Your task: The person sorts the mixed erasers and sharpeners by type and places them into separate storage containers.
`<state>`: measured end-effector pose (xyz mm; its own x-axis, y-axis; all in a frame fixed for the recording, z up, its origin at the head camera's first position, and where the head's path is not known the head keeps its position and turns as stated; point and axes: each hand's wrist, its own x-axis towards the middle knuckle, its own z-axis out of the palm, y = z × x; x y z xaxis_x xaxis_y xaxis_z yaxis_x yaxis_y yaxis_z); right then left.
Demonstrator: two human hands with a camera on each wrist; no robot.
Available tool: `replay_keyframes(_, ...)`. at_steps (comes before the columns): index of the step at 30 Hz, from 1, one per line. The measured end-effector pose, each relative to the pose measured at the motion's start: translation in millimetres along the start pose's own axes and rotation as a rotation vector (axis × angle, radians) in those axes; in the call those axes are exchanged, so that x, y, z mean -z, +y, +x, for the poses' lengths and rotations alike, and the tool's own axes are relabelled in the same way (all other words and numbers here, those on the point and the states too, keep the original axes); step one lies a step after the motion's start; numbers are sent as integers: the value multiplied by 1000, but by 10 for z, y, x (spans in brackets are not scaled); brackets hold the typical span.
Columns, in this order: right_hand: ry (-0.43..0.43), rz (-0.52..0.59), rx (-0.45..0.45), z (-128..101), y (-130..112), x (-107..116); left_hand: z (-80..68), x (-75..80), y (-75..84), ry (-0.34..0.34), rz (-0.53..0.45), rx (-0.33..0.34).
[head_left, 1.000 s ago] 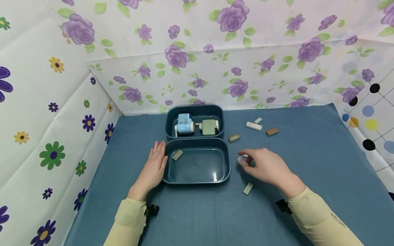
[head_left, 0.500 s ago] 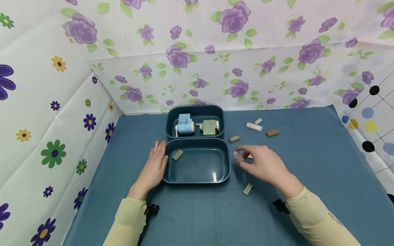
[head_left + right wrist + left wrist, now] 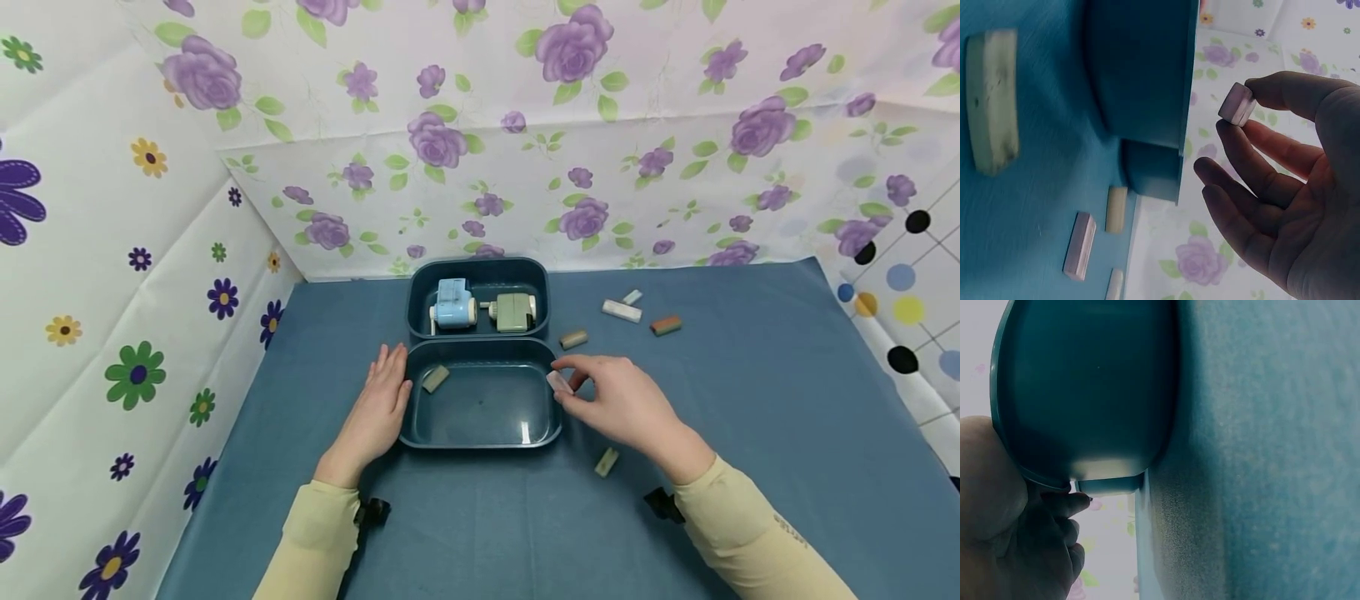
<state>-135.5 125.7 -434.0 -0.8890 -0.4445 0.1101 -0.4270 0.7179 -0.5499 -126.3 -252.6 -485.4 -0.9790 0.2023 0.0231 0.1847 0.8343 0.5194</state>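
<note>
Between thumb and fingertip, my right hand [image 3: 626, 402] pinches a small pale pinkish eraser [image 3: 1237, 104] just above the right rim of the front tray [image 3: 480, 445]. That dark blue tray holds a greenish eraser [image 3: 436, 380] near its left side. Against the tray's left wall rests my left hand [image 3: 369, 421], its fingers straight along the edge. On the cloth under the right hand lies another pinkish eraser [image 3: 1080, 245], hidden in the head view. A pale green eraser [image 3: 607, 462] lies nearer the front.
Directly behind stands a second dark tray [image 3: 480, 265] with a blue pencil sharpener [image 3: 453, 305] and a green one [image 3: 513, 312]. Right of the trays lie a tan eraser [image 3: 573, 338], a white one [image 3: 622, 311], a small pale one [image 3: 632, 297] and an orange-green one [image 3: 666, 325].
The right hand has moved left with the pinched eraser, from the cloth beside the front tray to its right rim. The left hand stays at the tray's left side.
</note>
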Motion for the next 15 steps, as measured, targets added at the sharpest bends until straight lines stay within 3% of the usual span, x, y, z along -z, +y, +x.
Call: replay_keyframes(15,-28,44,56,97,-204,-157,7,-16,-6,12,2,1)
